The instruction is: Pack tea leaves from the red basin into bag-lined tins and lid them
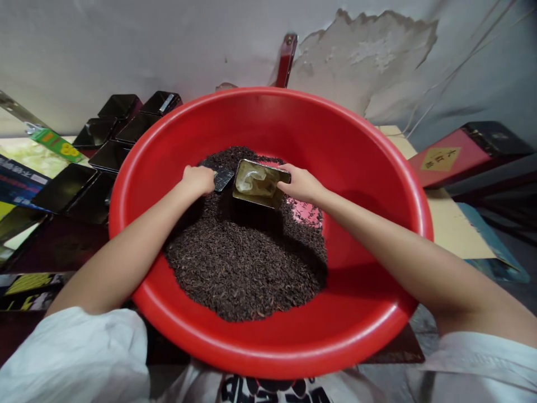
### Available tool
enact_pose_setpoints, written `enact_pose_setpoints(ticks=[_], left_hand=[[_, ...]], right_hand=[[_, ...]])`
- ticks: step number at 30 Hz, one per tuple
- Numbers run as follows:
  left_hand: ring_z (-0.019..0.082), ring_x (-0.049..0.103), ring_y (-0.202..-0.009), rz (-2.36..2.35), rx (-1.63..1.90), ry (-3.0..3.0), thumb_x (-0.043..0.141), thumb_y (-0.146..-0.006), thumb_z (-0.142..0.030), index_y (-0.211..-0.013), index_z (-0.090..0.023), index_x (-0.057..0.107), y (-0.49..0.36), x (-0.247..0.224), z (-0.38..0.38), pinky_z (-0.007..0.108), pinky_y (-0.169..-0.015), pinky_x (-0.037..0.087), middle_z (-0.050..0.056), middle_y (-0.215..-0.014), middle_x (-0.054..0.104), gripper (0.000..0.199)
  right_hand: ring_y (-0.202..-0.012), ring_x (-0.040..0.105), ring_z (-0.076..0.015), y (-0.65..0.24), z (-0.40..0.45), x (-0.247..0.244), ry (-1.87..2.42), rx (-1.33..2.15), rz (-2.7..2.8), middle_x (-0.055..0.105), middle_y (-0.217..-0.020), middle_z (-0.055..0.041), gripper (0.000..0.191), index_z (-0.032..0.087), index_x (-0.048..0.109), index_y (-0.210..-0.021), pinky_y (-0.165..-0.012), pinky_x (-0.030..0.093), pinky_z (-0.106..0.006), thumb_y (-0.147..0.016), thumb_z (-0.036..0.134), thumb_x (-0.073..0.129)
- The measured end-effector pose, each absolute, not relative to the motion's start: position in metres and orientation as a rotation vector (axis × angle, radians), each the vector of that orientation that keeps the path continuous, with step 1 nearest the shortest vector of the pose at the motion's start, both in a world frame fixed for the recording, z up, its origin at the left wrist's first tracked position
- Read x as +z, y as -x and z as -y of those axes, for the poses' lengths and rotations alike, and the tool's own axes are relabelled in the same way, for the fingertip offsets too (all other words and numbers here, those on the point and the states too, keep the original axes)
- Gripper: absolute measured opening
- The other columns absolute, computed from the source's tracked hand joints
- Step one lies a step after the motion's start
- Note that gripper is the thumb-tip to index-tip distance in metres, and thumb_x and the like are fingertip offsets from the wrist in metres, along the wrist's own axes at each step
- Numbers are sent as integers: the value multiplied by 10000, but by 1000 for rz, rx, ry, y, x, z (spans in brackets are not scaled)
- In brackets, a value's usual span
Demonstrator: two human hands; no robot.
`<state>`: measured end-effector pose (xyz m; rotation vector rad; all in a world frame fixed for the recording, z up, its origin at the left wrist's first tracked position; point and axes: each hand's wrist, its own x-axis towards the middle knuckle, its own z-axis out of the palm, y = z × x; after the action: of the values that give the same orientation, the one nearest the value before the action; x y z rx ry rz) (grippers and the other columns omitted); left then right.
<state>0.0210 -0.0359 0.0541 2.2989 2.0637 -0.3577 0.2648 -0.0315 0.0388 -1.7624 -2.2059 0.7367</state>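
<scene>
Dark loose tea leaves (247, 268) lie heaped in a large red plastic basin (361, 157). My right hand (300, 183) grips the right side of a rectangular metal tin (257, 200), tilted so its mouth faces me. A crumpled clear plastic liner (254, 180) shows inside it. Just left of the tin, my left hand (199, 180) is closed on a small dark flat piece (224, 178), perhaps a lid or scoop; its grip end is hidden. The piece sits close beside the tin, over the leaves.
Several dark rectangular tins (67, 187) crowd the left side, with a green box (56, 143) among them. To the right, a red tin with a black top (457, 154) lies tilted on cardboard (457, 224). Behind the basin is a wall with peeling plaster (369, 50).
</scene>
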Motion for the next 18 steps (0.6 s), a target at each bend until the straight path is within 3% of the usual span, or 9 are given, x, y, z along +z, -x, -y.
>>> enact_pose_setpoints(ticks=[3, 5, 8, 12, 15, 18], left_hand=[[269, 661, -874, -2103, 172, -2547, 402, -876, -179, -901, -122, 679, -38, 72, 51, 376, -760, 493, 142, -942, 706, 283], [239, 652, -838, -1739, 372, -2920, 411, -877, -173, -884, -124, 673, -56, 78, 64, 345, -749, 481, 124, -884, 703, 267], [222, 660, -809, -1126, 18, -3246, 440, -857, -88, -867, -106, 691, -77, 70, 75, 321, -750, 479, 113, -798, 703, 252], [247, 669, -932, -1254, -467, -3081, 407, -855, 7, -949, -72, 713, -82, 43, 68, 333, -808, 489, 155, -948, 721, 330], [248, 634, -1069, -1482, -332, -2939, 318, -861, 58, -1187, -142, 653, -80, 23, 57, 362, -878, 479, 148, -1184, 666, 508], [233, 591, -1158, -1637, -26, -2772, 260, -843, 97, -1399, -269, 460, -84, 8, 49, 403, -991, 426, 86, -1305, 610, 695]], right_hand=[[-1080, 607, -280, -261, 37, 42, 1768, 710, 2230, 640, -1205, -134, 514, 143, 504, -1320, -899, 458, -371, -817, 244, 510], [-1077, 606, -272, -258, 41, 42, 1768, 704, 2242, 631, -1220, -138, 529, 143, 474, -1342, -887, 450, -355, -824, 246, 504], [-1027, 618, -267, -255, 45, 44, 1778, 705, 2275, 647, -1171, -154, 523, 124, 461, -1326, -837, 442, -337, -821, 251, 507], [-950, 632, -273, -253, 47, 41, 1726, 630, 2392, 673, -1077, -156, 453, 122, 480, -1259, -745, 424, -317, -824, 246, 492], [-929, 637, -284, -250, 49, 37, 1680, 597, 2461, 675, -1060, -172, 473, 106, 446, -1280, -712, 417, -319, -836, 266, 473], [-932, 641, -285, -245, 54, 37, 1657, 571, 2525, 676, -1073, -176, 531, 99, 404, -1333, -713, 420, -321, -843, 293, 470]])
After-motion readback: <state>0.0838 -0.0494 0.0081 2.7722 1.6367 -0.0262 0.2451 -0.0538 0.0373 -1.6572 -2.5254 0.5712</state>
